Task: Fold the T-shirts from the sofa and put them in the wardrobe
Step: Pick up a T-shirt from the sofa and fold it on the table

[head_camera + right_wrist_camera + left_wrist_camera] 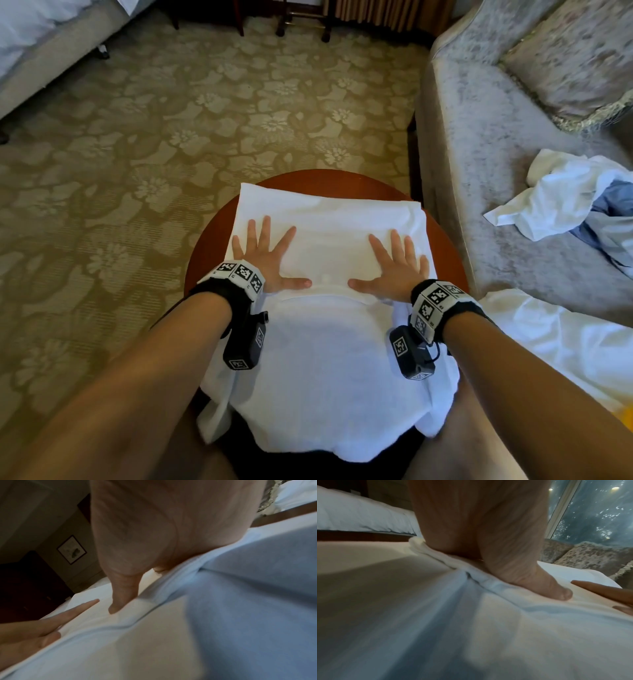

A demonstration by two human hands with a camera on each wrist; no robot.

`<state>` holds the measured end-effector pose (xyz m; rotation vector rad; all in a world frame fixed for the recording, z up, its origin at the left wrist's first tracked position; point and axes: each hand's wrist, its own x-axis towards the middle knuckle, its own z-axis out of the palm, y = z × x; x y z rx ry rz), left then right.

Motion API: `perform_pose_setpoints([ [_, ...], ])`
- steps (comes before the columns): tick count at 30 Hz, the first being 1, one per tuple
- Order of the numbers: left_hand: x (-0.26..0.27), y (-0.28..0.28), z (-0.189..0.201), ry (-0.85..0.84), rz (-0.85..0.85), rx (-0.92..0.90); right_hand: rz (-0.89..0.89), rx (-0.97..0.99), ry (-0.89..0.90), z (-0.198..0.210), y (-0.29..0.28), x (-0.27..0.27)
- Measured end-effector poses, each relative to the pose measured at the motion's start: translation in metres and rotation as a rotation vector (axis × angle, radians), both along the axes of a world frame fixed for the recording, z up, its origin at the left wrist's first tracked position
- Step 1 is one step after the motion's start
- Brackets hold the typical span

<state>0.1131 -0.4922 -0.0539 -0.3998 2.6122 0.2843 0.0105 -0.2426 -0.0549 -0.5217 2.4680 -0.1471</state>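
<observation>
Two flat hands on a white cotton T-shirt (329,219), fingers spread wide, holding nothing. Left hand (265,255) pressing down on the shirt's left part, right hand (397,263) pressing on its right part, thumbs pointing at each other and a little apart. Black wrist bands with black-and-white square marks on both wrists.

Under both hands, the white shirt spread over a round red-brown wooden desk (205,246), folded into a neat shape at the far side, with the near end hanging off the desk's edge toward the body. In the left wrist view, the thumb (556,592) lying flat on a fold of the cloth.

To the right of the right hand, a grey velvet sofa (496,154) with a patterned cushion (575,58). On the sofa seat, a crumpled heap of white and pale blue clothes (575,202), well apart from the hand. Nearer to the right arm, another white cloth (555,339) lying on the sofa edge.

Past the fingertips, a tan carpet with big pale flowers (205,102). Far off to the left of the left hand, a bed with white sheets (41,27). Dark wooden furniture legs (301,24) at the far end of the room.
</observation>
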Motion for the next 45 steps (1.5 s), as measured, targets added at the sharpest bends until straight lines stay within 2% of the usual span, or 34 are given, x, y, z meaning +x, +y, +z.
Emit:
perform_pose_setpoints([
  [4, -0.028, -0.009, 0.009, 0.038, 0.017, -0.018, -0.059, 0.005, 0.033, 0.010, -0.012, -0.026],
  [7, -0.053, -0.019, 0.026, 0.269, 0.034, -0.139, -0.135, -0.089, 0.333, 0.027, -0.024, -0.049],
  [8, -0.062, -0.025, 0.029, 0.316, 0.038, -0.170, -0.125, -0.122, 0.374, 0.030, -0.029, -0.059],
  [9, -0.071, -0.030, 0.029, 0.307, 0.036, -0.181, -0.097, -0.128, 0.351, 0.029, -0.033, -0.068],
  [12, -0.085, -0.038, 0.011, 0.139, 0.046, -0.139, -0.059, -0.026, 0.115, 0.013, -0.041, -0.079],
  [14, -0.091, -0.043, -0.002, 0.083, 0.063, -0.109, -0.071, 0.015, 0.047, 0.003, -0.043, -0.083],
  [19, -0.111, -0.056, -0.003, 0.038, 0.047, -0.082, -0.106, 0.017, -0.012, 0.011, -0.049, -0.109],
  [23, -0.116, -0.056, 0.004, 0.071, 0.071, -0.047, -0.100, 0.019, 0.095, 0.011, -0.052, -0.111],
  [27, -0.092, -0.054, 0.015, 0.212, 0.162, 0.004, -0.229, -0.074, 0.165, 0.017, -0.033, -0.096],
  [32, -0.027, -0.049, 0.026, 0.333, 0.464, 0.077, -0.634, -0.206, 0.237, 0.034, 0.017, -0.051],
  [34, 0.001, -0.042, 0.026, 0.329, 0.574, 0.068, -0.734, -0.226, 0.226, 0.036, 0.033, -0.025],
  [38, 0.044, -0.021, 0.025, 0.297, 0.597, 0.096, -0.668, -0.229, 0.154, 0.036, 0.048, 0.025],
  [42, 0.072, 0.003, 0.031, 0.177, 0.528, 0.141, -0.567, -0.141, 0.090, 0.039, 0.053, 0.063],
  [45, 0.091, 0.014, 0.033, 0.147, 0.458, 0.140, -0.571, -0.122, 0.092, 0.039, 0.063, 0.085],
])
